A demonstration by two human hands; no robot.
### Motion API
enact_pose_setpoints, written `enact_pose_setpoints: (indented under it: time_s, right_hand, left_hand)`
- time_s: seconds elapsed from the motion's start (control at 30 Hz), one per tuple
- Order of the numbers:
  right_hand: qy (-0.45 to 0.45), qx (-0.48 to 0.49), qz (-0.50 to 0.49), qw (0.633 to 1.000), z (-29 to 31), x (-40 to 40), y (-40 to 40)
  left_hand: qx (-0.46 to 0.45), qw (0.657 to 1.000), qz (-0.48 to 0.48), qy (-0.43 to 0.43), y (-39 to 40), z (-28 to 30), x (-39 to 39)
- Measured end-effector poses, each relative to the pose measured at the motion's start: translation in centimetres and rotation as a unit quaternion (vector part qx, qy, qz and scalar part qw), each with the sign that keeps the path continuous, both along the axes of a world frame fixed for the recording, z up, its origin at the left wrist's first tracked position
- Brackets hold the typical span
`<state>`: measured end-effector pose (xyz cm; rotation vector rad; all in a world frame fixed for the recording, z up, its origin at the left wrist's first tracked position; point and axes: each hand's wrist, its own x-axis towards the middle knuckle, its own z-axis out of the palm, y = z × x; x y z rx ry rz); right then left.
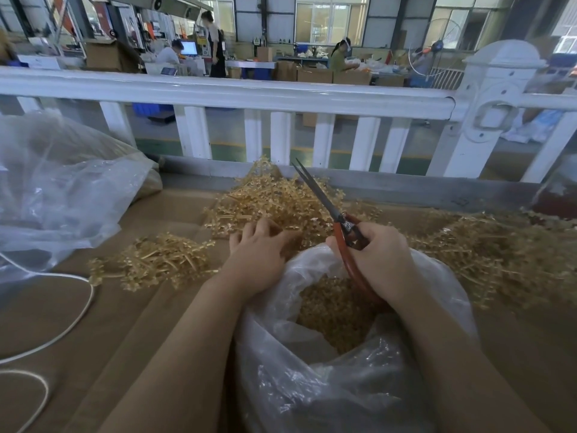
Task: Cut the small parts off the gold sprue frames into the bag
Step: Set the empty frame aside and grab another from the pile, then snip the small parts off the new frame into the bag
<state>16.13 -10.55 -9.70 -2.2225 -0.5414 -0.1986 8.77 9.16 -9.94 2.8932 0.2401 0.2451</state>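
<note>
Head view is centred on a clear bag (pixel 337 370) at six o'clock, its mouth open and a heap of cut gold parts (pixel 334 310) seen inside. The right hand (pixel 377 260) is curled round the red handles of the scissors (pixel 331 210), whose blades are nearly closed and point up toward twelve o'clock, clear of any frame. The left hand (pixel 259 260) is laid with relaxed fingers (pixel 249 228) on the near edge of the middle pile of gold sprue frames (pixel 274 201) at eleven o'clock; whether a frame is actually pinched cannot be told. More frames are heaped on the counter (pixel 62 320) at nine o'clock and at three o'clock. Trouble is judged most likely from tangling: if one frame is lifted, its neighbours may be dragged along and spilled beside the bag. Parts snipped away from the mouth may be lost on the counter. The left fingers may be nicked if they are held close to the blades.
</note>
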Motion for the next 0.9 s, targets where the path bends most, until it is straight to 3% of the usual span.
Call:
enact_pose_setpoints:
  time_s: [0.13, 0.33, 0.43, 0.57, 0.63, 0.77, 0.83, 0.9]
  right_hand:
    - [-0.005, 0.001, -0.001, 1.0, -0.1, 0.0, 0.1]
    - [-0.006, -0.002, -0.007, 1.0, -0.1, 0.0, 0.2]
    - [-0.003, 0.005, -0.001, 1.0, 0.0, 0.0, 0.1]
    - [0.017, 0.024, -0.006, 1.0, 0.2, -0.1, 0.1]
    - [0.016, 0.03, -0.005, 0.999, 0.2, -0.2, 0.1]
    - [0.019, 0.045, -0.005, 0.999, 0.5, -0.4, 0.1]
    - [0.031, 0.056, -0.01, 0.998, 0.7, -0.5, 0.1]
    - [0.044, 0.092, -0.011, 0.995, 1.0, -0.7, 0.0]
  left_hand:
    - [0.019, 0.998, -0.014, -0.059, 0.3, 0.4, 0.0]
    - [-0.025, 0.999, -0.001, -0.031, 0.7, -0.4, 0.0]
    - [-0.092, 0.983, 0.0, -0.157, 0.2, -0.2, -0.2]
    - [-0.33, 0.887, 0.04, -0.321, -0.6, 0.9, -0.7]
    - [-0.458, 0.809, 0.036, -0.366, -0.6, 1.6, -0.8]
    - [-0.605, 0.687, -0.029, -0.402, -0.4, 2.7, -0.8]
    - [-0.655, 0.653, -0.07, -0.374, -0.5, 2.9, -0.7]
    - [-0.675, 0.646, -0.104, -0.341, -0.8, 2.9, -0.7]
